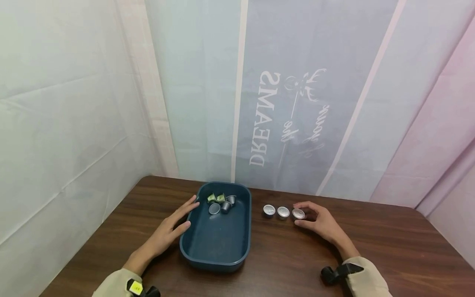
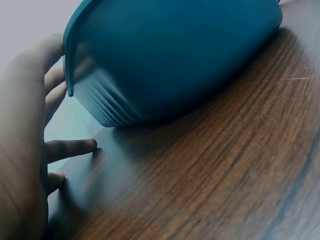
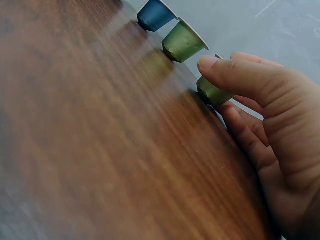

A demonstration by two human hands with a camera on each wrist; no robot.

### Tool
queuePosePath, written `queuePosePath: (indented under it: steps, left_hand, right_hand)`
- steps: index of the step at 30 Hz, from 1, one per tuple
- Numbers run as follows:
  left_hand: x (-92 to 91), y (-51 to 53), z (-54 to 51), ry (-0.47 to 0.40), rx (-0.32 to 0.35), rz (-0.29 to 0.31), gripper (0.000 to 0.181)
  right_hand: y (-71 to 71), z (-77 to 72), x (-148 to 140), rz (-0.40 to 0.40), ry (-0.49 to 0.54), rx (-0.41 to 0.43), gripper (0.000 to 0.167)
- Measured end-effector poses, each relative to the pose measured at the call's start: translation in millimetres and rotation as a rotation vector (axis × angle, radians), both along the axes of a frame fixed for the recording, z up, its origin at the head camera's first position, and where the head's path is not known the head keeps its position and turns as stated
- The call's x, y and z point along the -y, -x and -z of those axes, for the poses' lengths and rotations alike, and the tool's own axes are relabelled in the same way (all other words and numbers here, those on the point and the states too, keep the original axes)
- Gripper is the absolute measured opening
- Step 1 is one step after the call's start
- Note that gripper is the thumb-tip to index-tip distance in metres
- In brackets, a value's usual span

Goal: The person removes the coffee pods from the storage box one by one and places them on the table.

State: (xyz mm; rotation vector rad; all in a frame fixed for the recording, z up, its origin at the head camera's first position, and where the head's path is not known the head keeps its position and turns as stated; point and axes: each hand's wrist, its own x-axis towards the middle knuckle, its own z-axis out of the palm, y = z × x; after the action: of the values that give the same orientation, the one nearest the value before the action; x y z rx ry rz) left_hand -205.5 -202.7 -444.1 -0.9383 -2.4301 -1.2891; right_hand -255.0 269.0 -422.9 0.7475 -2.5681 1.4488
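Observation:
My left hand (image 1: 167,231) lies along the left side of a dark blue plastic bin (image 1: 215,247), fingers fairly straight, the fingertips at its rim. In the left wrist view, some fingers touch the bin's corner and others point down to the table. Three coffee capsules stand in a row right of the bin, silver lids up. The right wrist view shows a blue capsule (image 3: 155,16), a green capsule (image 3: 182,42) and, at the right end, another green capsule (image 3: 212,92). My right hand (image 1: 323,220) pinches that end capsule between thumb and fingers, on the table.
Several loose capsules (image 1: 225,207) lie at the far end inside the bin, some tipped over. The dark wooden table (image 1: 289,264) ends at a printed curtain (image 1: 208,103) behind it. Another pale curtain (image 1: 67,123) hangs on the left.

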Motion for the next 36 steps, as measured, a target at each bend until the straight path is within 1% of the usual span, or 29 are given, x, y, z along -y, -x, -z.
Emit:
queuePosePath:
  steps: [7,10,13,15,17,21,25,30,36]
  left_hand:
    - [-0.5,-2.1,2.0,-0.010,0.012,0.010,0.052]
    - [-0.6,-1.5,1.0,-0.010,0.013,0.010,0.053]
    - [-0.9,-0.3,-2.1,-0.007,0.010,0.014,0.053]
    - [-1.0,0.6,-3.8,-0.001,0.001,0.015,0.053]
    - [-0.8,1.2,-4.2,-0.001,0.004,0.014,0.053]
    - [0.6,2.8,0.1,-0.004,0.005,0.004,0.052]
    - [1.1,3.8,3.6,-0.004,0.002,-0.003,0.053]
    - [-0.1,1.9,1.1,0.003,-0.001,-0.002,0.054]
    - [1.3,1.5,0.3,-0.013,0.013,0.011,0.053]
  right_hand:
    - [-5.5,-5.4,1,0.020,-0.016,-0.003,0.042]
    - [-5.1,-7.1,0,0.021,-0.014,-0.011,0.043]
    - [-3.1,-7.0,-1,0.017,-0.001,-0.017,0.045]
    - [-0.3,-4.3,-3,0.013,0.008,-0.026,0.046]
    - [4.0,1.3,-6,0.009,0.013,-0.033,0.047]
    - [12.7,13.6,-13,0.014,-0.003,-0.047,0.046]
    - [16.5,17.5,-17,0.023,-0.019,-0.079,0.044]
    - [15.9,14.0,-18,0.045,-0.038,-0.127,0.044]
    - [12.7,3.4,-13,0.092,-0.080,-0.187,0.042]
